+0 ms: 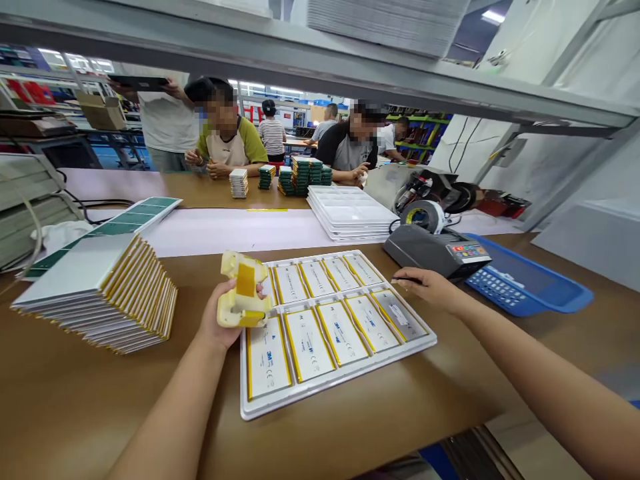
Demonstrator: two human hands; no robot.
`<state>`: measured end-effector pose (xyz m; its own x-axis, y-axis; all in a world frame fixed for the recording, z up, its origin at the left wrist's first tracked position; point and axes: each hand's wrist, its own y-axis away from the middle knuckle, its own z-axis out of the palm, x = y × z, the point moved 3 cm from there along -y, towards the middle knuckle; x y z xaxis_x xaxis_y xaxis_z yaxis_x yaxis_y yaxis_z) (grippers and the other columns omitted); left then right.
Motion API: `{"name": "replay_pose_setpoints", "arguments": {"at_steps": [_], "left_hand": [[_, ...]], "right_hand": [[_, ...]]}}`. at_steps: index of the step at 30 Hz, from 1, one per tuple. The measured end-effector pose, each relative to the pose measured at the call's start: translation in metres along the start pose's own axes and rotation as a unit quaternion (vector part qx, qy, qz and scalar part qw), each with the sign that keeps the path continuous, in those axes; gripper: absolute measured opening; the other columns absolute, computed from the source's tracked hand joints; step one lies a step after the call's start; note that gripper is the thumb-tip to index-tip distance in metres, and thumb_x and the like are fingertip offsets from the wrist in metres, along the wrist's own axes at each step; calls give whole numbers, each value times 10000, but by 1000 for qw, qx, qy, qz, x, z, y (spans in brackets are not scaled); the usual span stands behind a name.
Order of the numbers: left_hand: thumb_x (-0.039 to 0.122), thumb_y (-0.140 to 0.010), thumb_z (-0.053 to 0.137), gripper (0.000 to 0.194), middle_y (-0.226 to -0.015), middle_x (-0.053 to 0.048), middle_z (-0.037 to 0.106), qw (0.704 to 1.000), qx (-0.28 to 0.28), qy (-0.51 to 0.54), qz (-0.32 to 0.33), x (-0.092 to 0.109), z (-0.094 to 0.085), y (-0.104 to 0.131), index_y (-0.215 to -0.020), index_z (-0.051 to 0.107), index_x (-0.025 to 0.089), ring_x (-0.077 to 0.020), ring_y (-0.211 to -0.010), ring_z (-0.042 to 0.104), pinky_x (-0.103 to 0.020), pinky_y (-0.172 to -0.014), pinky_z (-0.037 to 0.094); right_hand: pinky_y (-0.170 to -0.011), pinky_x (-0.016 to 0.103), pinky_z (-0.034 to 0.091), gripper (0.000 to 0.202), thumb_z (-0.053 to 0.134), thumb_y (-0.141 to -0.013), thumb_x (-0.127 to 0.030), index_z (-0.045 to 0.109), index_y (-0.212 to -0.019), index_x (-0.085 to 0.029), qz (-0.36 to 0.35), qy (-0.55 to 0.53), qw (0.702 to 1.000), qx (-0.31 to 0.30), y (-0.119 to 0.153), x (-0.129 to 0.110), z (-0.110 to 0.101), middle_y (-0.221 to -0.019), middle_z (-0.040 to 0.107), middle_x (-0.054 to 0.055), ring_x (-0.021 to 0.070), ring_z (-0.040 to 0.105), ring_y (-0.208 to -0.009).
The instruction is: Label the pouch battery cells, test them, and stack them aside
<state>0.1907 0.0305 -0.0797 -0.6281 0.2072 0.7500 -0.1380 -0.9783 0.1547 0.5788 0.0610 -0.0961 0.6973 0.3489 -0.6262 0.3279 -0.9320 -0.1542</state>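
Observation:
My left hand (223, 313) is wrapped round a cream plastic fixture (233, 303) with amber tape on it, held over the left part of a white tray (340, 370). Two rows of flat battery packs lie in the tray; most are white with yellow edges, such as one pack (309, 343), and a grey pack (400, 317) sits at the near right. Beyond the tray's right edge, my right hand (433, 288) is closed on a thin dark tool (407, 279), whose tip points left.
Stacked white packs (100, 293) stand at the left by a green-and-white panel (135, 217). A tape dispenser (435, 253) and blue basket (530, 277) are at the right. Behind are stacked white trays (350, 210) and people at another table. A metal shelf (320, 73) crosses overhead.

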Motion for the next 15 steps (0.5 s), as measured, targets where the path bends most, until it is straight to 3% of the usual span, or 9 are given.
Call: {"name": "replay_pose_setpoints", "arguments": {"at_steps": [2, 5, 10, 15], "left_hand": [[287, -702, 491, 262, -707, -90, 620, 1000, 0, -16, 3, 0, 5, 3, -824, 621, 94, -212, -654, 594, -341, -601, 514], [288, -698, 498, 245, -721, -93, 631, 1000, -4, -30, 8, -2, 14, 9, -813, 627, 115, -244, -702, 602, -366, -605, 517], [271, -682, 513, 261, -757, -133, 643, 996, -21, -69, -59, -12, 23, 12, -825, 643, 95, -286, -742, 605, -383, -605, 512], [236, -676, 522, 243, -766, -152, 651, 991, 15, -92, -100, -14, 21, 6, -796, 657, 74, -271, -716, 610, -384, -616, 512]], "right_hand": [[-792, 314, 389, 365, 411, -801, -480, 614, -922, -202, -18, 64, 998, -21, -3, 11, -6, -944, 603, 59, 212, 525, -888], [-731, 307, 390, 386, 368, -831, -456, 651, -845, -195, -69, 131, 986, -74, -9, 13, -3, -823, 610, 63, 197, 534, -803], [-680, 256, 380, 309, 490, -773, -440, 647, -791, -175, -101, 90, 982, -133, -20, 8, 5, -789, 611, 41, 162, 541, -747], [-640, 237, 366, 264, 570, -717, -420, 625, -718, -162, -99, 76, 978, -165, -31, 10, 3, -743, 603, 20, 144, 529, -699]]}}
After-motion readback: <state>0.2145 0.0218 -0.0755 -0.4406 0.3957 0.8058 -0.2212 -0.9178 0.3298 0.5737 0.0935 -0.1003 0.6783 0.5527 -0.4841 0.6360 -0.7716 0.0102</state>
